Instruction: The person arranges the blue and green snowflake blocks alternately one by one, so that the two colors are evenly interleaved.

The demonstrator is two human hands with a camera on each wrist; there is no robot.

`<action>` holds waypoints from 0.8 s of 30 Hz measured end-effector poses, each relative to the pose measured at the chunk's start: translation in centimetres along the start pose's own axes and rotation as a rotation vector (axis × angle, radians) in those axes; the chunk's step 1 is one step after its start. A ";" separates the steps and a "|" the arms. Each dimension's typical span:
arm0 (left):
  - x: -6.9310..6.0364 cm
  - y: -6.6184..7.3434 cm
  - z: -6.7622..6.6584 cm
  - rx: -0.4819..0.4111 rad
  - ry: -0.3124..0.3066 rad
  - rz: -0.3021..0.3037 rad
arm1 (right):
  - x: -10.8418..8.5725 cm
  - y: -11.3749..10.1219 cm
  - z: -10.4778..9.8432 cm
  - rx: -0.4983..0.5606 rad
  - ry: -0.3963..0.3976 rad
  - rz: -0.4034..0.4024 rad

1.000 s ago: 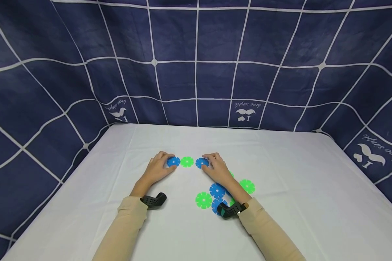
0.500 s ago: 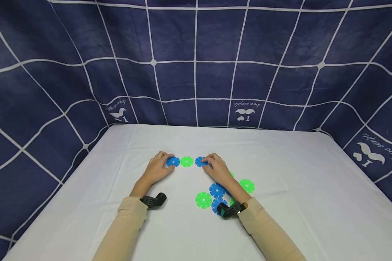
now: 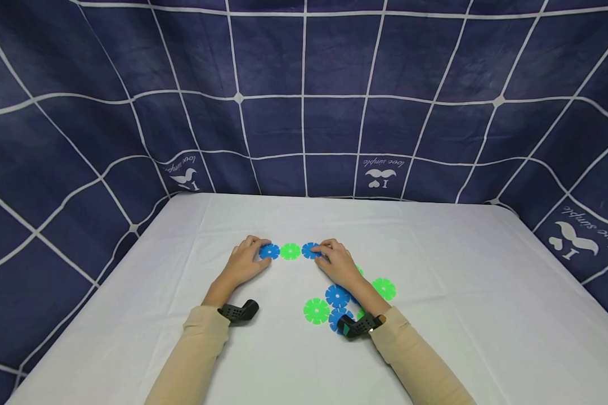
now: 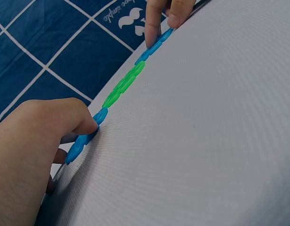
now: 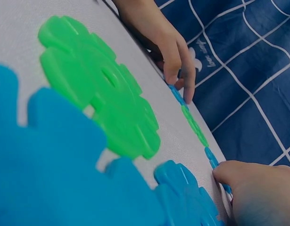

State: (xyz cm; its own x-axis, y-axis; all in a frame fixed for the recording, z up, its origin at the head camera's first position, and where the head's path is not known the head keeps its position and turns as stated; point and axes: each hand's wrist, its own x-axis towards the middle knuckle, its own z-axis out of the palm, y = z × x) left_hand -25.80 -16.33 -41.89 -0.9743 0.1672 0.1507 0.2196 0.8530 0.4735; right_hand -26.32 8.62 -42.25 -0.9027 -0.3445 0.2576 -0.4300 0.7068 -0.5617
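Three flat plastic interlocking discs with slotted rims lie in a row on the white cloth. At the row's left end, my left hand (image 3: 243,260) holds a blue disc (image 3: 269,251) with thumb and index finger at opposite edges. A green disc (image 3: 290,251) lies in the middle, close beside it, and neither hand touches it. My right hand (image 3: 338,263) holds the blue disc at the right end (image 3: 308,249), its index fingertip on top and its thumb at the near edge. That disc's right part is hidden under the fingers. Only a narrow gap separates it from the green disc.
Several more discs lie loosely grouped near my right forearm, among them a green disc (image 3: 316,311), a blue disc (image 3: 337,295) and another green disc (image 3: 383,288). My right wrist and its camera partly cover some. A dark blue gridded curtain (image 3: 334,124) stands behind the white-covered table (image 3: 461,315).
My right index finger has moved from the far edge of the right blue disc onto its top. The disc has slid slightly left, closer to the green one. My left hand stays put.
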 end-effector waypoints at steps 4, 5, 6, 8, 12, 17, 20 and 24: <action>0.0 0.0 0.0 -0.002 -0.001 -0.003 | -0.1 -0.1 0.0 -0.013 0.001 -0.003; 0.0 0.0 0.0 -0.003 -0.002 -0.004 | -0.1 -0.2 0.0 -0.016 0.003 -0.006; 0.0 0.0 0.0 -0.003 -0.002 -0.004 | -0.1 -0.2 -0.1 -0.017 0.004 -0.008; 0.0 0.0 0.0 -0.004 -0.001 -0.004 | -0.1 -0.3 -0.1 -0.017 0.009 -0.017; 0.0 -0.1 0.1 0.000 -0.002 -0.003 | -0.2 -0.4 -0.1 -0.019 0.007 -0.021; 0.1 -0.2 0.1 0.000 0.003 -0.001 | -0.2 -0.4 -0.1 -0.029 -0.002 -0.023; 0.1 -0.2 0.1 0.005 0.008 0.000 | -0.1 -0.5 -0.3 -0.016 -0.021 -0.008; 0.0 -0.1 0.0 0.002 0.004 -0.004 | -0.1 -0.6 -0.7 0.022 -0.044 0.029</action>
State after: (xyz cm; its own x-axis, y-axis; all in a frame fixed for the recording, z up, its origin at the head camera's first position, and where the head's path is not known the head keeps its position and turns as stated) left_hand -25.84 -16.38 -41.97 -0.9751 0.1617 0.1517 0.2153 0.8546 0.4726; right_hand -26.01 8.66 -41.36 -0.9131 -0.3516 0.2063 -0.4031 0.7033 -0.5856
